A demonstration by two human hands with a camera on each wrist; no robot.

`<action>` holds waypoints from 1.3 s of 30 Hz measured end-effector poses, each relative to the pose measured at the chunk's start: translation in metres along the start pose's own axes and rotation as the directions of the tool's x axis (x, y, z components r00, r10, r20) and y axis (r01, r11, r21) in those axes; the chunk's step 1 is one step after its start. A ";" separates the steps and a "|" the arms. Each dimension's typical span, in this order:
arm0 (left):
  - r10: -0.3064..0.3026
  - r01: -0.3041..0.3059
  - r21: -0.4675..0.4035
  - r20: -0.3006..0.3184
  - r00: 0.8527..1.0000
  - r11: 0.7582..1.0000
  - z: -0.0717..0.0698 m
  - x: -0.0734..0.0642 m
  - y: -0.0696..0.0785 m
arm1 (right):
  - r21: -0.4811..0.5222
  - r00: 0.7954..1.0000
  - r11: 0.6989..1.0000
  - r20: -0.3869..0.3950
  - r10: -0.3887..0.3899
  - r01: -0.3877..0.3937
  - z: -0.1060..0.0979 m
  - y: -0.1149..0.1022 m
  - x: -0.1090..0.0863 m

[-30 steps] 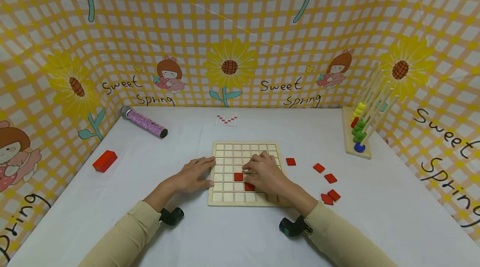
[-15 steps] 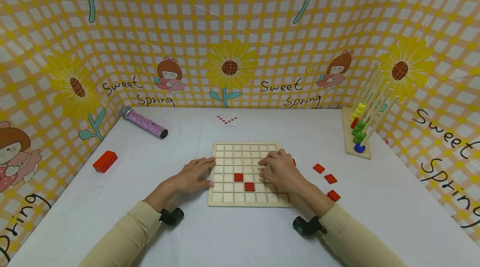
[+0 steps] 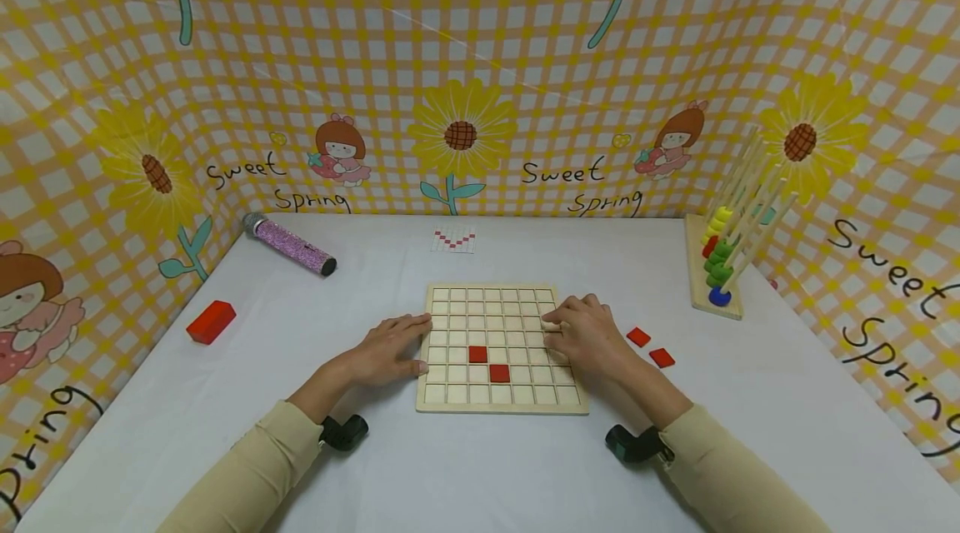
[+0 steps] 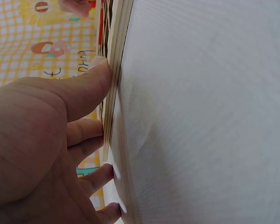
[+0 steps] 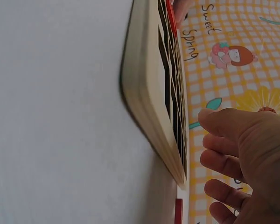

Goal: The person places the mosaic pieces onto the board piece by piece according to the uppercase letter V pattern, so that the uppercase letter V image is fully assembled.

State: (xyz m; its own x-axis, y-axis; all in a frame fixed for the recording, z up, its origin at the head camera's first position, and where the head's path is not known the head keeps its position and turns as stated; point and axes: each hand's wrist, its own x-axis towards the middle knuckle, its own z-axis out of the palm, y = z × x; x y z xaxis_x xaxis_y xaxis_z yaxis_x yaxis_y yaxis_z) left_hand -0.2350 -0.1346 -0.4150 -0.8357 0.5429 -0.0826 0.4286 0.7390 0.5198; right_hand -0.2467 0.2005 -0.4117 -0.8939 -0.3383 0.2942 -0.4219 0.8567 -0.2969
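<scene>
A wooden grid board (image 3: 450,393) lies flat on the white table. Two red square tiles, one (image 3: 477,355) up and left of the other (image 3: 499,373), sit in its cells. My left hand (image 3: 386,350) rests against the board's left edge; in the left wrist view its thumb (image 4: 91,91) touches the rim. My right hand (image 3: 588,341) hovers over the right edge, fingers loosely bent and, in the right wrist view, nothing between them. Right of that hand lie loose red tiles, a nearer one (image 3: 662,357) and a farther one (image 3: 638,336); the hand and forearm hide others.
Behind the board lies a small card (image 3: 453,240) with a red V-like pattern on a grid. A glittery pink microphone (image 3: 292,245) and a red block (image 3: 211,322) are at the left. On the right stands a wooden peg rack (image 3: 716,310) with coloured beads.
My right hand has moved right, from the middle of the board to its right edge, uncovering the two red tiles in the grid. My left hand has stayed put.
</scene>
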 end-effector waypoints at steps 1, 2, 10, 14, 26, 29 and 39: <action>0.001 -0.001 0.000 -0.001 1.000 1.000 0.000 0.000 0.000 | 0.007 1.000 1.000 -0.002 0.004 -0.004 0.000 0.002 0.000; 0.002 -0.002 0.001 -0.001 1.000 1.000 0.000 0.000 0.000 | 0.015 1.000 1.000 -0.004 0.010 -0.010 -0.001 0.004 0.000; 0.006 -0.006 -0.001 0.004 1.000 1.000 0.000 0.001 -0.001 | 0.026 0.999 0.999 0.020 0.042 -0.043 -0.005 0.019 -0.001; 0.010 -0.010 0.004 0.003 1.000 1.000 0.000 0.000 -0.002 | 0.016 0.999 0.999 0.023 0.048 -0.048 -0.007 0.026 -0.001; 0.021 -0.021 0.036 0.000 1.000 0.999 0.002 0.002 -0.003 | -0.088 0.993 0.991 0.055 0.101 -0.096 -0.009 0.042 0.001; 0.019 -0.019 0.033 0.001 1.000 0.999 0.002 0.001 -0.003 | -0.092 0.992 0.990 0.059 0.115 -0.110 -0.009 0.044 0.001; 0.011 -0.011 0.035 -0.003 1.000 0.999 0.002 0.001 -0.002 | -0.107 0.989 0.987 0.074 0.125 -0.116 -0.009 0.054 0.002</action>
State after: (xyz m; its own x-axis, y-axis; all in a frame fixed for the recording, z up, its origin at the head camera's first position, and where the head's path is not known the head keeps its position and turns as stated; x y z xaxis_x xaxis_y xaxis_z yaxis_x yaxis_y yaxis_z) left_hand -0.2364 -0.1349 -0.4176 -0.8321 0.5497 -0.0742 0.4494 0.7465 0.4906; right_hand -0.2694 0.2497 -0.4189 -0.9483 -0.2569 0.1865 -0.2964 0.9268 -0.2305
